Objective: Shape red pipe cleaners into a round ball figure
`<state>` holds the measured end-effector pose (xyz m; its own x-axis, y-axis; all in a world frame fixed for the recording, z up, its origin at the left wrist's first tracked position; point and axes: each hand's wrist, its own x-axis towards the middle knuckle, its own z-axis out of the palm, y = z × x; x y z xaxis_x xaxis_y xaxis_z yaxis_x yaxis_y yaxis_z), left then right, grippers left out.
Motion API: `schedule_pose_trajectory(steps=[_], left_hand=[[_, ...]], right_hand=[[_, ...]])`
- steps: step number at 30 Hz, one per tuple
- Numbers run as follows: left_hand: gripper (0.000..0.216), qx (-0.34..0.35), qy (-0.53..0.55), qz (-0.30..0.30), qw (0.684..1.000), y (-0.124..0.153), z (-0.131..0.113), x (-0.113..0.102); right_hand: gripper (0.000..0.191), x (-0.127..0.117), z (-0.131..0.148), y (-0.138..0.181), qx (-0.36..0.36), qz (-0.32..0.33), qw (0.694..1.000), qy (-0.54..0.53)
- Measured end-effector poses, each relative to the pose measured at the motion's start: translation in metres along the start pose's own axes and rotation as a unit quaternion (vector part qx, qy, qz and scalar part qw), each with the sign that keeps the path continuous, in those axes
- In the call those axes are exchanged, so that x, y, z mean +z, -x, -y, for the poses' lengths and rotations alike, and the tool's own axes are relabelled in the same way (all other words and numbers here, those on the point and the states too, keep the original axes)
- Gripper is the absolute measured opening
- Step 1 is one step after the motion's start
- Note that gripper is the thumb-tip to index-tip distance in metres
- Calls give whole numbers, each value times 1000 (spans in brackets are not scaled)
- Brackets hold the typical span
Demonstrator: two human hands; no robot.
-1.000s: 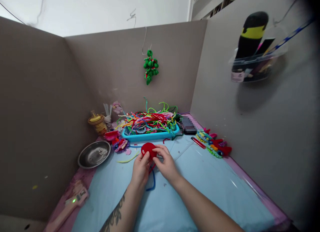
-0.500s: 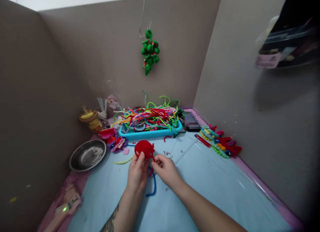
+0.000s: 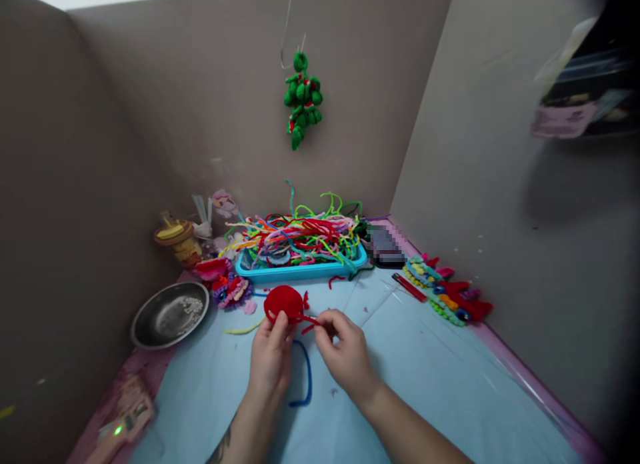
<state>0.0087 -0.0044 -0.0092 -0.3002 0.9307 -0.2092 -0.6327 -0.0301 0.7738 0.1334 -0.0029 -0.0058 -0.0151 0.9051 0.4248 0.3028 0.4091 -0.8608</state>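
Observation:
A round red fuzzy piece (image 3: 283, 303), like a knitted or felted disc, is gripped between the thumb and fingers of my left hand (image 3: 273, 351). From its right side a short red yarn strand (image 3: 309, 320) stretches across to my right hand (image 3: 345, 351), which pinches its end. Something thin and pale shows beside the strand at my right fingertips, too small to make out. On the blue cloth between my wrists lies a curved blue yarn strand (image 3: 309, 377). A yellow-green strand (image 3: 243, 330) lies left of my left hand.
Behind my hands stands a blue tray (image 3: 300, 272) heaped with colourful yarn strands. A metal bowl (image 3: 150, 321) and a pink glue gun (image 3: 125, 417) are at left. Right are a phone (image 3: 386, 245), a red cutter (image 3: 409, 287) and colourful yarn pieces (image 3: 445, 294). A green ornament (image 3: 303, 104) hangs ahead.
My right hand has moved a little right, away from the red piece, and the red strand is now drawn out sideways between my hands. The camera view has shifted slightly.

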Motion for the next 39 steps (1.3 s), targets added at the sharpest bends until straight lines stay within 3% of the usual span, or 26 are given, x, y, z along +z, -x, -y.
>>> schedule_pose_trajectory(steps=[5, 9, 13, 17, 20, 26, 32, 35, 39], left_hand=[[34, -26, 23, 26, 999, 5, 2, 2], [35, -46, 27, 30, 998, 6, 2, 3], [32, -88, 42, 40, 994, 7, 2, 3], [28, -101, 54, 56, 992, 8, 2, 5], [27, -117, 54, 58, 990, 10, 2, 6], [31, -121, 38, 57, 990, 11, 4, 5], [40, -10, -46, 98, 994, 14, 7, 8], [35, 41, -85, 85, 992, 12, 9, 5], [31, 54, -120, 61, 989, 9, 9, 2]], right_hand=[[14, -2, -1, 1, -73, -51, 996, -4], [13, -2, -8, 1, -57, -77, 995, -29], [3, 4, -10, -2, 89, -54, 981, -164], [15, 8, -10, -7, 251, -28, 900, -355], [15, 7, -12, -8, 292, -8, 874, -387], [14, 4, -19, -8, 249, -6, 918, -309], [20, 5, -20, -8, 282, 1, 904, -320], [19, 6, -21, -7, 242, 39, 923, -295], [19, 5, -23, -7, 181, 88, 953, -225]])
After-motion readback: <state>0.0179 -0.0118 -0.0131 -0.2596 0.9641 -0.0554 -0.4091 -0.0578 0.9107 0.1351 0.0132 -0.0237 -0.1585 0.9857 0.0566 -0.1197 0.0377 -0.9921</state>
